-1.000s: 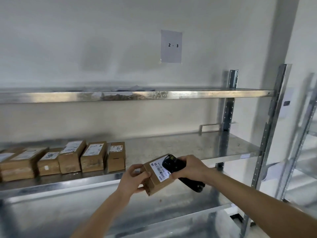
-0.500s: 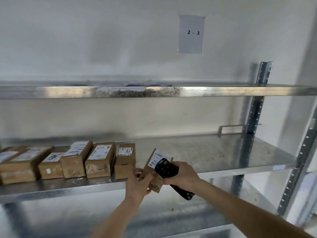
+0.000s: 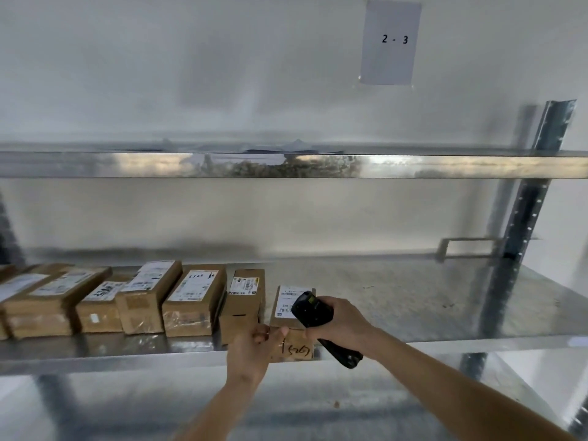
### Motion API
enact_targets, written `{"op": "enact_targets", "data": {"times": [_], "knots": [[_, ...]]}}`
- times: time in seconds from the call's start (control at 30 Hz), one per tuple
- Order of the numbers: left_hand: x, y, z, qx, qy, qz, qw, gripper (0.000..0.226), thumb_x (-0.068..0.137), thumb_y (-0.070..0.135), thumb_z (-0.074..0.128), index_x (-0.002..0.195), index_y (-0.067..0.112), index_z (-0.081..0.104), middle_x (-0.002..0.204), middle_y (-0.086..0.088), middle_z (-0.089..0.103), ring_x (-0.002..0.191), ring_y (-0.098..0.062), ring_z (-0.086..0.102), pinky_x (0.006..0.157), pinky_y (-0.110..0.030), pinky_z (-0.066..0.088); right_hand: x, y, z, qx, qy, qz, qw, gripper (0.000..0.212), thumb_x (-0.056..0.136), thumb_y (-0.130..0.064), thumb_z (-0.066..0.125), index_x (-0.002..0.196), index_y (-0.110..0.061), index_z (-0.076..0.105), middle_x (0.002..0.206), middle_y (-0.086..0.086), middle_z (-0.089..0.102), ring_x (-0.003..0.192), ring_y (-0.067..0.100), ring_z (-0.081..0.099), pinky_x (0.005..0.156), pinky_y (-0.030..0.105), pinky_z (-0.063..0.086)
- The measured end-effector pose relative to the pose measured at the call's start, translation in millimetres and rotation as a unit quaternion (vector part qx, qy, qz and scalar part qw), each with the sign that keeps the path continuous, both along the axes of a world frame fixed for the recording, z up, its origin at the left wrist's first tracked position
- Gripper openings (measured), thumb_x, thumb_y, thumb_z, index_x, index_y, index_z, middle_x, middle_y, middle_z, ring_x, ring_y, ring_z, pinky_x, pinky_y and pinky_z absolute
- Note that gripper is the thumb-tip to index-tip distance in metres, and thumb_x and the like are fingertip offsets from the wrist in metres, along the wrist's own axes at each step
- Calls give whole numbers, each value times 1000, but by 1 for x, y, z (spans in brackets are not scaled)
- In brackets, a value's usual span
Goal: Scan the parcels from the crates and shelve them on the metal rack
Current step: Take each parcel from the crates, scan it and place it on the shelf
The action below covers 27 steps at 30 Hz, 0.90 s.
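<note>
A person's left hand (image 3: pixel 254 346) held a parcel (image 3: pixel 291 323) at the metal rack's (image 3: pixel 445 340) shelf edge, right grip (image 3: pixel 337 323) curled round a scanner (image 3: pixel 313 316). Released overhanging, it could tip off.

The small brown cardboard box (image 3: pixel 294 342) was up in the air before. Now it sits on the shiny metal shelf (image 3: pixel 413 300), probably flat, just beside the row of boxes (image 3: pixel 191 300).
</note>
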State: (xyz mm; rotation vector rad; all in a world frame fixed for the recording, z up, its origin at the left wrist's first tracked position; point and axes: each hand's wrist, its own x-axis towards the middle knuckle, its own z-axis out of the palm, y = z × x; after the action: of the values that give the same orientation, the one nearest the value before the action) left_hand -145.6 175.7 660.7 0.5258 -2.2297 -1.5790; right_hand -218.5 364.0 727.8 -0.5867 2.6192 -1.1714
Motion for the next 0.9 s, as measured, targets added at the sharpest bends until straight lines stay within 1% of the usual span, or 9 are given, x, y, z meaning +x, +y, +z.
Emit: {"op": "enact_targets", "data": {"times": [0.1,0.23,0.33,0.43,0.5,0.6,0.67,0.77,0.9], "knots": [[-9,2,7,-35,-5,18,999,27,80,50,78,81,24,71,78,9,77,75,-11,73,68,-38,63,-19,-4,2,5,5,17,1000,52,71,-23,87,118,-32,67,94,-10,72,81,7,68,67,19,48],[-21,4,11,-81,-12,50,995,24,81,48,77,83,24,73,78,11,75,74,-5,71,61,-22,60,-43,-6,2,5,-1,32,999,49,73,-22,86,118,-31,68,95,-7,72,81,8,68,69,22,51],[-30,2,10,-65,-14,74,995,24,80,47,79,82,24,74,79,12,74,76,-5,70,64,-22,60,-56,-11,2,4,1,42,999,47,73,-24,87,115,-32,68,95,-8,72,84,9,68,71,22,51],[-35,7,13,-52,-19,106,993,23,82,47,77,80,25,69,75,16,68,75,-1,64,57,-12,46,-68,-17,-1,3,7,45,999,50,73,-25,87,118,-32,65,98,-9,71,87,8,68,70,22,50],[-40,10,13,-39,-13,125,991,23,83,47,76,78,27,66,75,17,65,79,-6,64,59,-14,42,-73,-20,-2,-2,5,42,999,53,73,-25,87,121,-30,65,99,-8,72,88,9,69,71,23,52],[-46,13,14,-32,-6,146,989,22,83,49,75,74,33,62,76,16,67,81,-11,67,71,-25,53,-81,-24,-5,-11,3,35,999,55,72,-28,87,122,-31,64,99,-8,72,87,10,70,74,26,55],[-50,12,11,-41,-5,151,988,21,83,50,74,76,33,64,78,15,69,82,-11,68,78,-29,56,-85,-27,-7,-11,7,31,999,56,71,-32,87,122,-31,65,99,-8,73,88,10,70,80,30,59],[-52,13,10,-47,1,151,987,16,86,49,71,85,34,66,79,16,70,81,-9,69,72,-24,53,-91,-29,-9,-6,9,33,999,54,70,-35,87,119,-31,66,99,-8,73,89,11,70,86,37,61],[-47,12,10,-58,-2,139,989,17,86,49,72,91,34,66,80,12,74,71,-4,70,62,-19,54,-93,-27,-9,-4,14,41,999,51,70,-34,88,116,-30,66,98,-7,73,87,10,70,84,35,60]]}}
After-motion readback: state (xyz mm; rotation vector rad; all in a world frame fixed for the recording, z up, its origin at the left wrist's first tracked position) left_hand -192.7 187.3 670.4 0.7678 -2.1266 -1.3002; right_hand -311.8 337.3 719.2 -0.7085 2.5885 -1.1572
